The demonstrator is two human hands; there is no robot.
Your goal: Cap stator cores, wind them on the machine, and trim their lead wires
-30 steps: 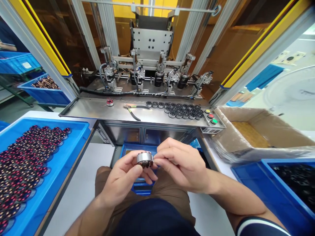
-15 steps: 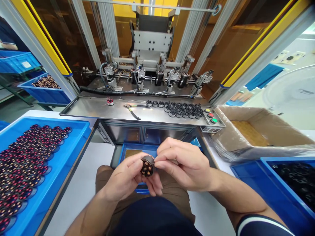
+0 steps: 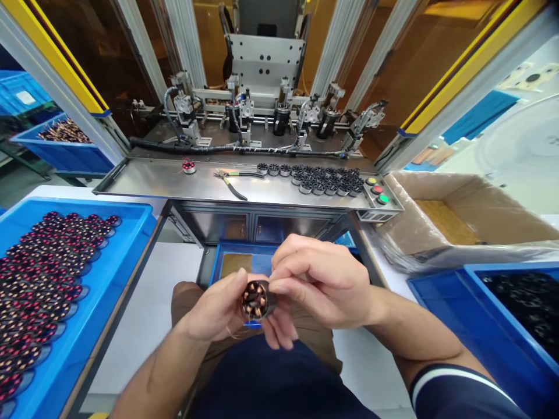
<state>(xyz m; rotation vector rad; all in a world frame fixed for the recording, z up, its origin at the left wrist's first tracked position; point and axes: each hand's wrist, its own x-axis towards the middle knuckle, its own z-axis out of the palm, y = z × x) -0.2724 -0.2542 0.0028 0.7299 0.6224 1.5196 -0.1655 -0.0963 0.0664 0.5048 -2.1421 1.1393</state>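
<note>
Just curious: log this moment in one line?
left hand: holds round part; right hand: pinched at its rim; pliers: on metal shelf

The left hand (image 3: 218,308) holds a wound ring (image 3: 257,300); the right hand (image 3: 325,282) pinches, apparently touching its two o'clock edge. Pliers (image 3: 236,189) lie toward eleven o'clock.

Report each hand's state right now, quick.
Left hand: closed around a round wound part.
Right hand: fingertips pinched together at that part's rim; whether they grip anything cannot be told.
</note>
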